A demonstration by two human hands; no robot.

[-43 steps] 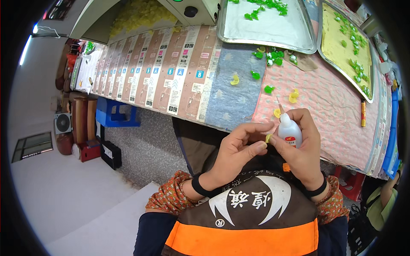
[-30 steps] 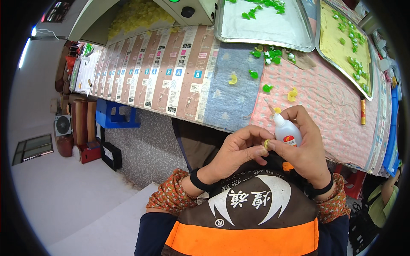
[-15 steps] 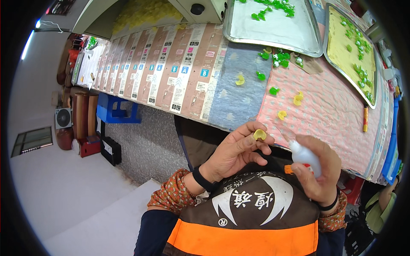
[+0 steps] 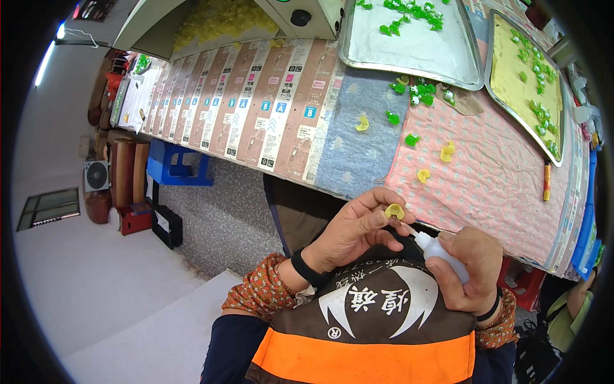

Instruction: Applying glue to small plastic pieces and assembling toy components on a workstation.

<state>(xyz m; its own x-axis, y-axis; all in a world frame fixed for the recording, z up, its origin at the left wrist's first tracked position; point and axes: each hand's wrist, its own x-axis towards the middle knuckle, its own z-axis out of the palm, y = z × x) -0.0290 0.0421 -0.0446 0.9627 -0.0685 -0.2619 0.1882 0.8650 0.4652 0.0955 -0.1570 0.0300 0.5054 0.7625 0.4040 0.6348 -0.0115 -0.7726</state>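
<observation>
Between thumb and fingertips, my left hand pinches a small yellow curved plastic piece. My right hand grips a translucent white squeeze bottle with a thin nozzle. The bottle lies tilted, and its tip points at the yellow piece, very close to it; whether they touch I cannot tell. Beyond my hands, loose yellow pieces rest on the pink cloth. A single yellow piece lies on the blue cloth. Small green figures with white eyes are clustered farther back.
Two metal trays, one white-lined and one yellow-lined, hold more green figures at the back right. A glue-stick-like yellow tube lies near the right edge. At the upper left, a pale bin holds many yellow pieces. A blue stool stands below the table.
My right hand has turned and lowered the bottle leftward, bringing its nozzle up to the yellow piece. My left hand still holds that piece, nearly in place.
</observation>
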